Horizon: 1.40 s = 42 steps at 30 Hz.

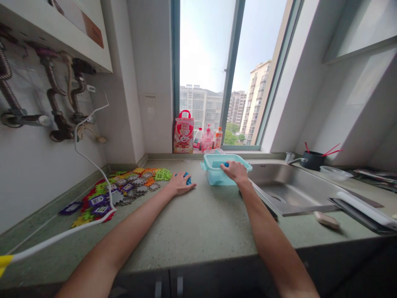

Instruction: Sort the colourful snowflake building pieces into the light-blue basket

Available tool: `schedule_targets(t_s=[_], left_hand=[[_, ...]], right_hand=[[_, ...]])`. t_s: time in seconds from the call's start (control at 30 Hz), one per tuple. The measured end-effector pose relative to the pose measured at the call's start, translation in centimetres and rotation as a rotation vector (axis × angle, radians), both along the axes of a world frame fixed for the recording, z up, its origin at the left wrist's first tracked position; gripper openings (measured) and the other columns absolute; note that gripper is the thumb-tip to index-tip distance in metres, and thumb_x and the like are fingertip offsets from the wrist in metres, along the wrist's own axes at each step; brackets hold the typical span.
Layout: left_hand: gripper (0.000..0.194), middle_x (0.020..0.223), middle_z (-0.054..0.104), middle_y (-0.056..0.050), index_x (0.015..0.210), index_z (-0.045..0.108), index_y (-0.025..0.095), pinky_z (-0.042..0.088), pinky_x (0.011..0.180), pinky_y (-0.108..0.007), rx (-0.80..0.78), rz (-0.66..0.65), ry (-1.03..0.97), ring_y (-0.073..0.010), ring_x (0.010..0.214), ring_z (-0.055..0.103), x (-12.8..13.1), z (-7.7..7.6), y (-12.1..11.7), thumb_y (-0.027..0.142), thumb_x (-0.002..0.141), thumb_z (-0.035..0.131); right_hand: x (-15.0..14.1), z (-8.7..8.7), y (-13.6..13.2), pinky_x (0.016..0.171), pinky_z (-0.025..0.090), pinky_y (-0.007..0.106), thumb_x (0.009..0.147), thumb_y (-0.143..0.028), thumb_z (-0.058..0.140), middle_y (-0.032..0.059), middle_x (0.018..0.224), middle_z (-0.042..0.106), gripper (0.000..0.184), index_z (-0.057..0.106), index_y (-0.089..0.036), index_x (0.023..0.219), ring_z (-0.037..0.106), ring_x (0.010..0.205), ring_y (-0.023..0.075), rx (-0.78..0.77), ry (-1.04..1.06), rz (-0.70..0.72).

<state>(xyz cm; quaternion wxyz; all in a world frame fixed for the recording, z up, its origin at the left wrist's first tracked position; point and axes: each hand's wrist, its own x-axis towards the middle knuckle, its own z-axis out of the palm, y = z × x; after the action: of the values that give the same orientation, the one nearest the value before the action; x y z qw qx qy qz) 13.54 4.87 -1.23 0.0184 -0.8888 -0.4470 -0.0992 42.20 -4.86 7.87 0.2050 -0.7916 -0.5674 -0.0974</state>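
My right hand (237,171) is closed around a small blue plastic piece (226,164), just over the rim of a light teal plastic bin (214,176). To the left, my left hand (180,184) lies on the counter with its thumb stretched out and its fingers over blue plastic pieces (188,180). Those pieces are partly covered by the hand. Beside it spreads a pile of colourful gear-shaped plastic building pieces (136,182) in green, orange, grey, purple, red and yellow. The bin's contents are mostly hidden by its wall.
A steel sink (291,186) lies right of the bin, with a soap bar (326,220) at its front. A white cable (89,163) crosses the pile. Bottles (207,138) and a red-handled bag (184,134) stand along the window. A black pot (313,159) sits behind the sink.
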Motion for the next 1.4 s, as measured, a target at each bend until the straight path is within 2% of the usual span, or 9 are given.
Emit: schedule_targets(t_s=[0.23, 0.57, 0.7, 0.77, 0.83, 0.93, 1.03, 1.17, 1.4], left_hand=[[0.075, 0.169, 0.035, -0.018, 0.159, 0.048, 0.024, 0.017, 0.126, -0.062, -0.07, -0.087, 0.011, -0.0377, 0.157, 0.031, -0.5, 0.3, -1.2, 0.068, 0.098, 0.044], [0.073, 0.173, 0.03, -0.01, 0.16, 0.046, 0.036, 0.022, 0.128, -0.06, -0.157, -0.431, -0.041, -0.0399, 0.158, 0.029, -5.9, 0.8, -8.9, 0.064, 0.095, 0.06], [0.069, 0.172, 0.033, -0.008, 0.158, 0.05, 0.037, 0.021, 0.128, -0.059, -0.173, -0.506, -0.068, -0.0398, 0.157, 0.032, -7.1, 1.2, -10.1, 0.061, 0.094, 0.063], [0.076, 0.173, 0.031, -0.009, 0.16, 0.047, 0.035, 0.02, 0.129, -0.06, -0.155, -0.499, -0.085, -0.04, 0.156, 0.033, -7.2, 1.2, -10.2, 0.063, 0.092, 0.066], [0.091, 0.173, 0.028, -0.012, 0.164, 0.04, 0.032, 0.02, 0.129, -0.06, -0.12, -0.467, -0.11, -0.0412, 0.156, 0.033, -7.3, 1.1, -10.0, 0.07, 0.085, 0.07], [0.107, 0.172, 0.031, -0.016, 0.165, 0.037, 0.027, 0.021, 0.128, -0.058, -0.091, -0.422, -0.141, -0.0419, 0.155, 0.033, -8.2, 1.2, -9.3, 0.08, 0.079, 0.07], [0.085, 0.164, 0.046, -0.015, 0.159, 0.047, 0.023, 0.027, 0.127, -0.052, -0.087, -0.399, -0.195, -0.037, 0.151, 0.041, -9.9, 1.4, -8.0, 0.077, 0.093, 0.054], [0.052, 0.145, 0.065, -0.01, 0.139, 0.067, 0.024, 0.039, 0.118, -0.043, -0.061, -0.385, -0.234, -0.0288, 0.137, 0.057, -11.5, 1.8, -6.2, 0.055, 0.107, 0.039], [0.033, 0.129, 0.073, -0.008, 0.123, 0.076, 0.023, 0.045, 0.111, -0.039, 0.041, -0.357, -0.191, -0.0268, 0.123, 0.065, -11.4, 1.2, -5.5, 0.03, 0.095, 0.059]], right_hand=[[0.1, -0.2, 0.3, 0.089, 0.054, 0.042, 0.099, -0.054, 0.049, 0.018, 0.111, 0.079, 0.048, 0.081, -0.023, 0.113, 0.074, 0.105, 0.0349, 0.003, -0.025, 0.007], [0.1, -0.3, 0.1, 0.091, 0.051, 0.044, 0.103, -0.056, 0.043, 0.0174, 0.104, 0.079, 0.052, 0.082, -0.022, 0.11, 0.075, 0.1, 0.0329, 0.001, -0.086, 0.05], [-1.6, -0.2, -0.2, 0.098, 0.049, 0.047, 0.101, -0.044, 0.055, 0.017, 0.115, 0.077, 0.039, 0.078, -0.018, 0.118, 0.069, 0.109, 0.0344, 0.347, -0.203, 0.186], [-3.0, -0.3, -0.2, 0.102, 0.048, 0.047, 0.099, -0.035, 0.058, 0.0149, 0.123, 0.076, 0.032, 0.076, -0.018, 0.119, 0.065, 0.117, 0.0333, 0.539, -0.226, 0.356], [-4.8, -0.9, -0.2, 0.104, 0.049, 0.044, 0.098, -0.027, 0.059, 0.0119, 0.125, 0.075, 0.028, 0.076, -0.02, 0.119, 0.066, 0.117, 0.0301, 0.605, -0.21, 0.565], [-7.5, -2.9, 0.1, 0.103, 0.053, 0.04, 0.097, -0.022, 0.062, 0.0081, 0.124, 0.076, 0.029, 0.075, -0.025, 0.123, 0.069, 0.112, 0.025, 0.447, -0.159, 0.899], [-9.5, -5.6, 0.5, 0.105, 0.055, 0.041, 0.094, -0.022, 0.066, 0.0094, 0.129, 0.075, 0.034, 0.075, -0.025, 0.127, 0.07, 0.117, 0.0254, 0.198, -0.102, 1.073], [-10.2, -8.2, 1.6, 0.109, 0.053, 0.042, 0.087, -0.019, 0.071, 0.0107, 0.132, 0.074, 0.04, 0.076, -0.025, 0.127, 0.069, 0.122, 0.0282, -0.005, -0.032, 1.108], [-9.0, -8.2, 2.4, 0.094, 0.057, 0.037, 0.087, -0.026, 0.074, 0.0081, 0.107, 0.08, 0.03, 0.079, -0.023, 0.116, 0.074, 0.098, 0.0249, 0.001, 0.048, 1.011]])
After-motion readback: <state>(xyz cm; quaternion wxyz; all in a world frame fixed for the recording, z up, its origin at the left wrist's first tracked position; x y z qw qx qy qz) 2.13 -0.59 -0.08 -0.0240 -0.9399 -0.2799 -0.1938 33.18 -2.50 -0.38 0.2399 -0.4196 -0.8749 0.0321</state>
